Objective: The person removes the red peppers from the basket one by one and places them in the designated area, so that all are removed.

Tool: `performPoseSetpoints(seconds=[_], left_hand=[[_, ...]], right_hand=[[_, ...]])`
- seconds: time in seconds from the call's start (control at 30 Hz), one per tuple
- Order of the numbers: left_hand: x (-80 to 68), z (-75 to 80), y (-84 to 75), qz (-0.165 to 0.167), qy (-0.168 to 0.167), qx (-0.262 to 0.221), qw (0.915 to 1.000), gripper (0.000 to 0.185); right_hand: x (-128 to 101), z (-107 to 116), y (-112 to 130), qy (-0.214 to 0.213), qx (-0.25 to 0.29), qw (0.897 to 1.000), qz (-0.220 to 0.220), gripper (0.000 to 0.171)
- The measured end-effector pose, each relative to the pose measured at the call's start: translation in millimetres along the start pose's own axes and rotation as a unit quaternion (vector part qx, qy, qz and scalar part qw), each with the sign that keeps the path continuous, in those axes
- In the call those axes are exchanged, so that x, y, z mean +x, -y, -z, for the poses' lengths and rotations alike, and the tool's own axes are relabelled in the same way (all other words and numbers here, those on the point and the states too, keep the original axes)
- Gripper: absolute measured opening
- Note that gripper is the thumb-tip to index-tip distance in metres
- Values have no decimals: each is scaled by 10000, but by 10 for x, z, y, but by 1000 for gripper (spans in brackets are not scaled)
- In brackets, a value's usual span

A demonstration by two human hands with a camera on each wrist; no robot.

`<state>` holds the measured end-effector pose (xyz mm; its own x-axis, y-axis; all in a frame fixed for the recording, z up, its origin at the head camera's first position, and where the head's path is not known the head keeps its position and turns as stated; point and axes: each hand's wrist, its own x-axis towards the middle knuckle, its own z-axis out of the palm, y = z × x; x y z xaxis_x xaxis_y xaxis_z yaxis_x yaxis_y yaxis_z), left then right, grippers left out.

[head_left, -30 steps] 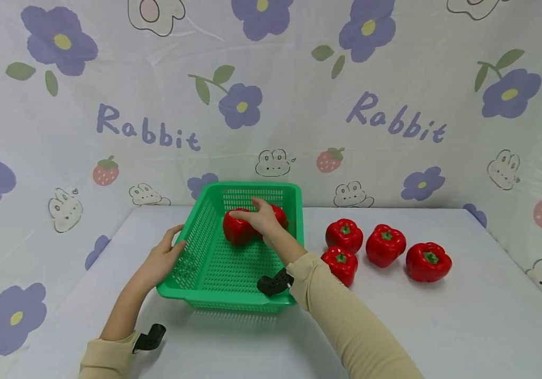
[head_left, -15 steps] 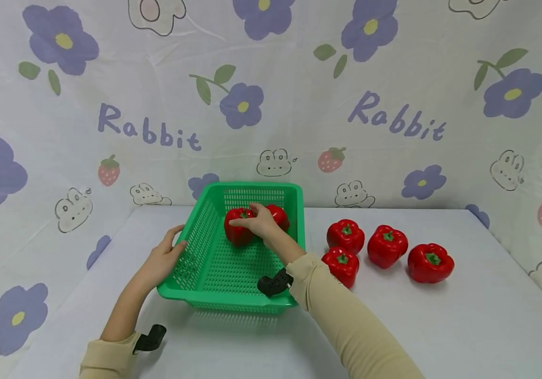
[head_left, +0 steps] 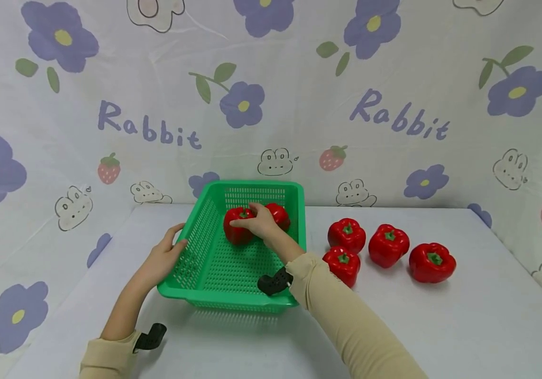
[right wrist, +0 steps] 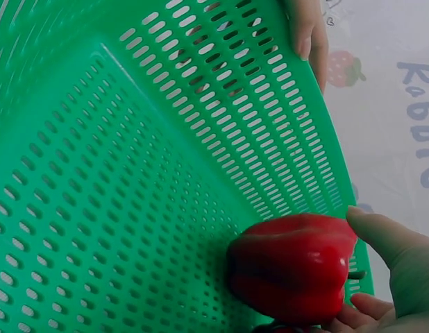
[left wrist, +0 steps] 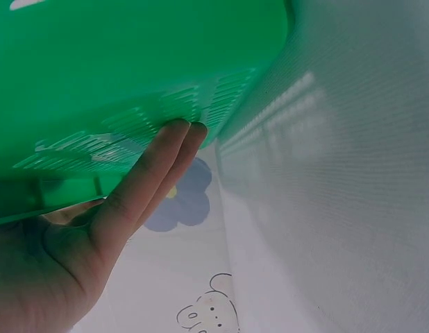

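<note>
A green perforated basket (head_left: 204, 273) stands on the white table. Inside it at the far end lie two red bell peppers. My right hand (head_left: 258, 223) reaches into the basket and holds the left pepper (head_left: 235, 233), thumb and fingers curved round it; the right wrist view shows that pepper (right wrist: 294, 274) resting on the basket floor (right wrist: 96, 208). The second pepper (head_left: 280, 215) lies just behind my hand. My left hand (head_left: 166, 255) rests with straight fingers (left wrist: 155, 166) against the basket's left wall (left wrist: 96, 62), thumb on the rim.
Several red bell peppers lie on the table right of the basket: one (head_left: 345, 235) nearest it, one (head_left: 342, 265) in front, one (head_left: 387, 245) further right and one (head_left: 431, 261) at the far right. A flower-printed backdrop (head_left: 271, 100) closes the back and sides.
My right hand has lowered the pepper a little onto the basket floor beside the other one. The left hand has stayed on the basket wall.
</note>
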<state>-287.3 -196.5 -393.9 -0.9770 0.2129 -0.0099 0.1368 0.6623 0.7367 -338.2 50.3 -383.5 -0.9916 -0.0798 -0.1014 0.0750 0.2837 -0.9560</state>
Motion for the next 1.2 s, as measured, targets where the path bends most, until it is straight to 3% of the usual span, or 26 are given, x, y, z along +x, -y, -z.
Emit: performPoseSetpoints(seconds=[0.33, 0.6, 1.2], left_hand=[[-8, 8, -22, 14, -5, 48, 10000, 56], [-32, 2, -29, -43, -51, 40, 10000, 56], [-52, 29, 30, -69, -20, 176, 9998, 56]], right_hand=[[2, -13, -24, 202, -160, 9997, 10, 61], [-7, -9, -38, 409, -137, 9990, 153, 59], [-127, -53, 142, -110, -200, 9990, 386, 65]])
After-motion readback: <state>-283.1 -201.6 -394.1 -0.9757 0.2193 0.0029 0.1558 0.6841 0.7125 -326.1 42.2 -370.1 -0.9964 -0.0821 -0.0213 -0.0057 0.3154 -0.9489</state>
